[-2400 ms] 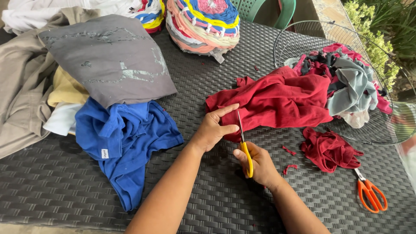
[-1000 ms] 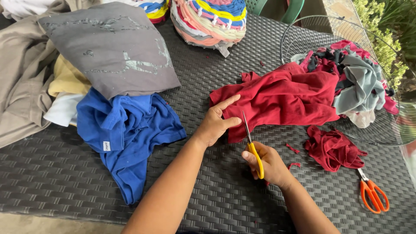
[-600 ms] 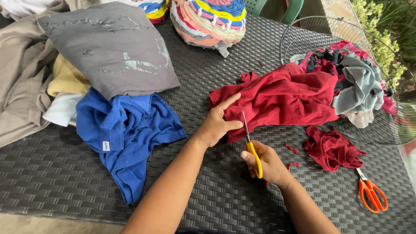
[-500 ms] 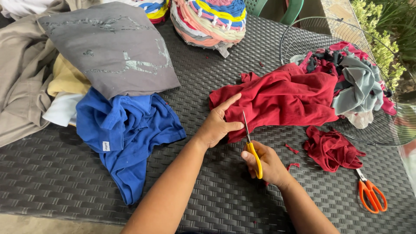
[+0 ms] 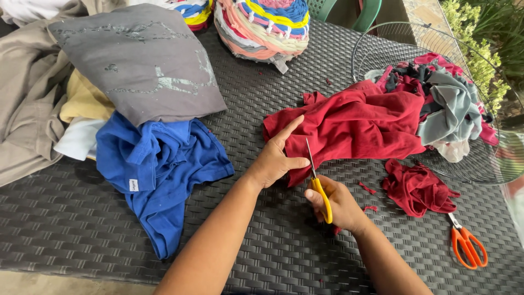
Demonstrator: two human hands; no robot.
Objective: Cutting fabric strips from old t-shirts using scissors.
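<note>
**Cutting into the red garment**

Outdoors on a dark woven worktop [image 5: 65, 218], with greenery past the far right corner. Landmark: red garment [image 5: 355, 123], spread flat near the middle. Left of it, a blue shirt [image 5: 158, 169] under a grey shirt [image 5: 136, 60] and a heap of beige cloth [image 5: 27, 93]. Behind it, a striped rag bundle [image 5: 267, 24]. Right of it, a wire basket [image 5: 382, 49] full of mixed cloth. Just in front of it, a small wad of red offcuts [image 5: 417, 188] and spare orange scissors [image 5: 466, 246].

Left hand [image 5: 275, 161] laid on the garment's near edge, fingers spread, thumb out, pinning the cloth. Right hand [image 5: 338, 205] closed around yellow-handled scissors [image 5: 316, 175], blades pointing away into the hem beside the left thumb.

Step judged in hand: start of a cut along the edge. Next move calls for taut cloth, a steady blade line and the left fingers kept clear.
</note>
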